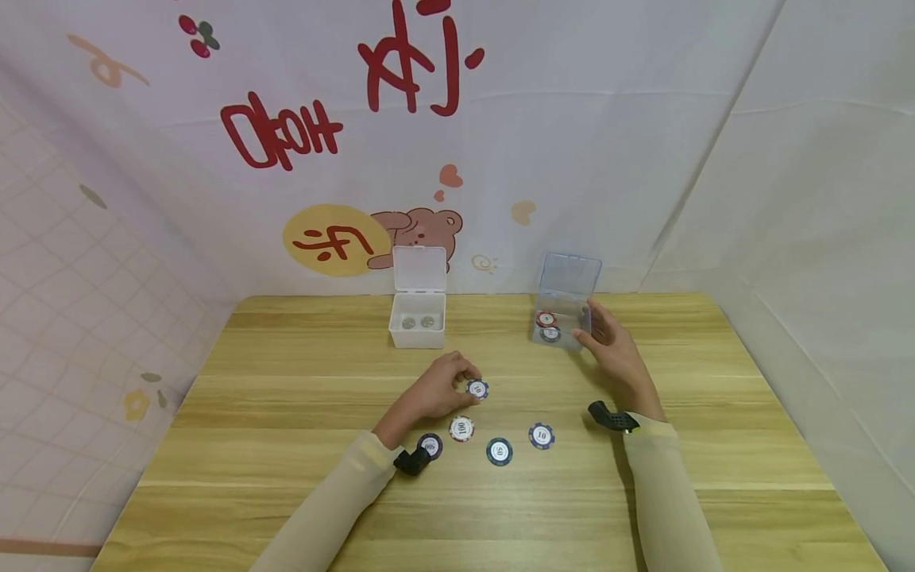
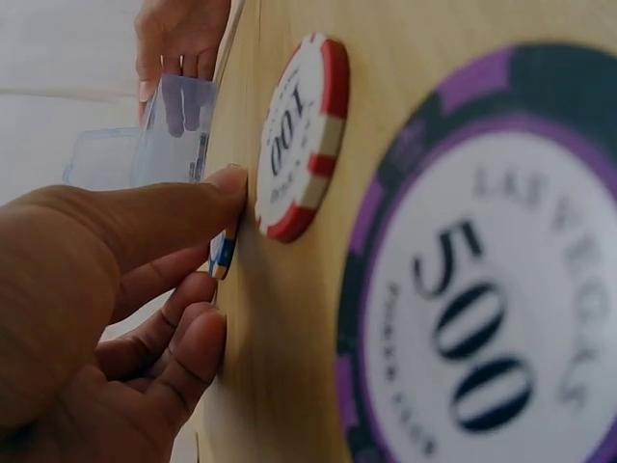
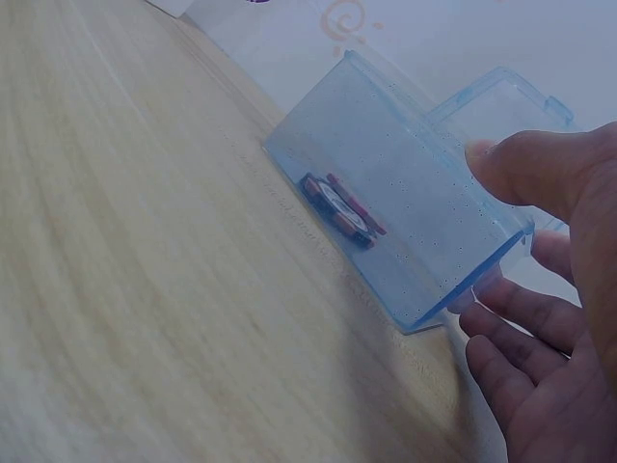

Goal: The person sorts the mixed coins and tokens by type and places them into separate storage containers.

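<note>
Blue chip [image 1: 477,388] pinched in my left grip [image 1: 438,391], fingers curled; right grip [image 1: 613,352] relaxed open, fingertips touching the blue box [image 1: 565,306].

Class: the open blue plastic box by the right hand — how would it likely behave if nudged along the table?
The blue box looks thin-walled and clear, holding only two chips, so it is probably light and would slide easily on the smooth wooden table. Its raised lid may make it tip backward. The right hand beside it could steady it.
</note>
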A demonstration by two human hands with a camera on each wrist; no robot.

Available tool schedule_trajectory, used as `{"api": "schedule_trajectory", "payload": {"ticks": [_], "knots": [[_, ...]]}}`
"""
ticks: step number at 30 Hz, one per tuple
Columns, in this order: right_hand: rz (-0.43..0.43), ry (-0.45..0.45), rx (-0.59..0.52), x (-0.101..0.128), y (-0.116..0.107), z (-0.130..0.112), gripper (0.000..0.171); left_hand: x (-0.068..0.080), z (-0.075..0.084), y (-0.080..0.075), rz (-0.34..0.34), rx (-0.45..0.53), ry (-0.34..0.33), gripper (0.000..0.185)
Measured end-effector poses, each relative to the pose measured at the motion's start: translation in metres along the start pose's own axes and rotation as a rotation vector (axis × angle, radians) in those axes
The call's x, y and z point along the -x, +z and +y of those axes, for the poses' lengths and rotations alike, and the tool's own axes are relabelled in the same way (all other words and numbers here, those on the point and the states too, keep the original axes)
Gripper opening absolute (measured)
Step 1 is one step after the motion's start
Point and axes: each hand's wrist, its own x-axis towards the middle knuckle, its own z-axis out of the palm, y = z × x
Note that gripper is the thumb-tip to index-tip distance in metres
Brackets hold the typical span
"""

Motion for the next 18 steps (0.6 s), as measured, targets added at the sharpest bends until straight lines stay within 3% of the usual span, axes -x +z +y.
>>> {"api": "schedule_trajectory", "payload": {"ticks": [18], "knots": [[-0.018, 0.016, 0.007, 0.0034, -0.0014, -0.0073, 0.081, -0.0013, 0.0056, -0.0032, -0.030, -0.070, -0.013, 0.030]]}}
